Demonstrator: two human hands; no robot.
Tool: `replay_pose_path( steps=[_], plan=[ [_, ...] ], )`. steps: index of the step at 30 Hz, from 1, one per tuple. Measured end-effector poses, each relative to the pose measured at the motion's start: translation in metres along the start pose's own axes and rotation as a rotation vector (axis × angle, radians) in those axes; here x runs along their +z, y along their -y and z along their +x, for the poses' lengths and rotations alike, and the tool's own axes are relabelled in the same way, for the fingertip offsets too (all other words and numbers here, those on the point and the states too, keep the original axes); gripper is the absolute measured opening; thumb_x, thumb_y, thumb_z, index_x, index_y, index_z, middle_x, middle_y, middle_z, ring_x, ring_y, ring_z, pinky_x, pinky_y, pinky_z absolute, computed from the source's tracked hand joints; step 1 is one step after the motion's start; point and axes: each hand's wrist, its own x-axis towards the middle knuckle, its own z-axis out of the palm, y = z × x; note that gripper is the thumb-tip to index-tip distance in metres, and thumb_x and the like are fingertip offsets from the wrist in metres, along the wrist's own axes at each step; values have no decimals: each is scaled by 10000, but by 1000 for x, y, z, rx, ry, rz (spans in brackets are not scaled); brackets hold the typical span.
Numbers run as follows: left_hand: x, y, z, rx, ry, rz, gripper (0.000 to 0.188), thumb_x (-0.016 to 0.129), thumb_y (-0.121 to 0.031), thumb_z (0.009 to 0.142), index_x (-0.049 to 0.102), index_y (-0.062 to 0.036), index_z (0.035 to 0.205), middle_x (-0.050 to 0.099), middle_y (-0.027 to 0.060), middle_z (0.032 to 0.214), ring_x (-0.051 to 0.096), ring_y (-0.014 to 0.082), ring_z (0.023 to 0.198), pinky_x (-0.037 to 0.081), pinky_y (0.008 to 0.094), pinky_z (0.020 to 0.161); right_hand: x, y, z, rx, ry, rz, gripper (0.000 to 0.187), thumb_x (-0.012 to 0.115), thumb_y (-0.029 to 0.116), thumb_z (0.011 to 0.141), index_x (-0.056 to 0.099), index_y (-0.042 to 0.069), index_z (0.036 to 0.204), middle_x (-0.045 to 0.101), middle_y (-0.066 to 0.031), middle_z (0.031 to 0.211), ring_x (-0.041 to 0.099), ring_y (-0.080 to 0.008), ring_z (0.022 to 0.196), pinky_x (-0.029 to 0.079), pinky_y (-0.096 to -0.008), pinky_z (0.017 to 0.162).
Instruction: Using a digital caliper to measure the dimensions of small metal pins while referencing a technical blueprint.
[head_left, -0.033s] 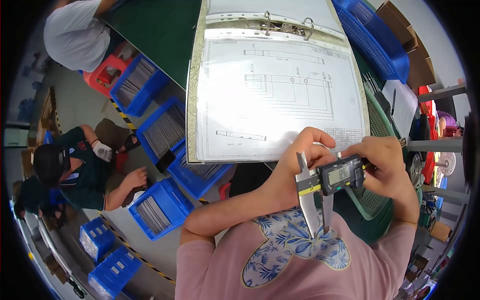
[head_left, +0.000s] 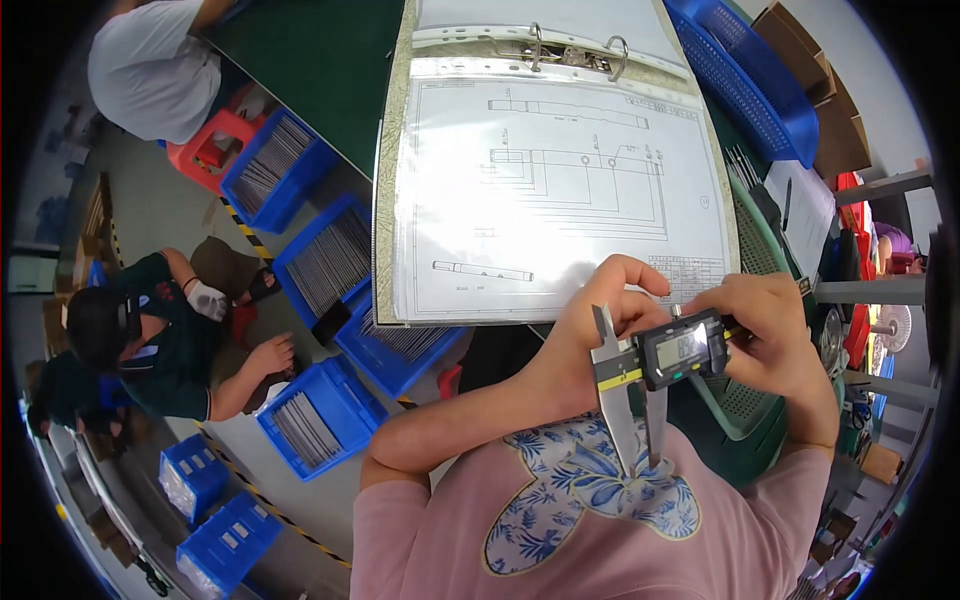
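A digital caliper (head_left: 686, 352) with a black display housing is held over my lap, its long lower jaws pointing toward my shirt. The jaws stand a little apart, with nothing visible between them. My left hand (head_left: 612, 315) is closed at the fixed-jaw end, its curled fingers partly hidden behind the tool. At the other end, my right hand (head_left: 765, 325) grips the caliper beside the display, fingers bent round the beam. Just beyond both hands lies an open ring binder (head_left: 731, 190), showing a technical drawing (head_left: 570, 190) of long, thin parts in a clear sleeve.
Blue bins (head_left: 375, 408) of thin metal strips stand to the left, near a seated person (head_left: 150, 335) wearing one white glove. Another person (head_left: 150, 70) sits at the far left. A green basket (head_left: 745, 415) and a blue perforated basket (head_left: 765, 85) are on the right.
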Motion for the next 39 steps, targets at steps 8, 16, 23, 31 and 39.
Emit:
replay_pose_path(
  steps=[8, 16, 23, 31, 39],
  plan=[
    [-10, -11, -9, -158, -40, -219, 373, 622, -59, 743, 422, 6, 1051, 544, 66, 934, 552, 100, 807, 444, 206, 697, 2, -1, -1, 18, -38, 67, 206, 652, 127, 623, 564, 12, 769, 553, -73, 600, 552, -191, 476, 411, -242, 431],
    [-6, 27, -2, 302, -173, -523, 208, 497, 78, 785, 485, 27, 987, 552, 103, 958, 554, 161, 873, 477, 280, 747, 5, 6, 10, 167, -209, 144, 194, 647, 126, 640, 545, -13, 730, 509, -49, 573, 471, -93, 482, 333, -203, 440],
    [-13, -8, -1, 303, -532, -82, 212, 470, -179, 870, 483, 22, 939, 575, 156, 916, 594, 219, 822, 498, 285, 699, -18, -15, 2, 225, -349, -21, 423, 760, 275, 570, 550, -14, 796, 473, -4, 576, 386, -53, 473, 278, -189, 407],
    [-7, 2, -4, 282, -501, -55, 147, 480, -89, 856, 470, 18, 956, 567, 141, 934, 583, 189, 842, 481, 270, 738, -33, -3, -8, -188, -417, -755, 566, 684, 528, 512, 546, 17, 712, 419, -30, 503, 418, -167, 413, 294, -260, 388],
    [-11, 8, -10, 350, -461, 75, 147, 435, -81, 868, 444, 21, 972, 558, 181, 939, 551, 203, 896, 465, 316, 802, -22, -23, -24, 3, -264, -750, 557, 629, 545, 546, 520, 23, 706, 386, -44, 506, 401, -181, 418, 290, -276, 389]
  ],
)
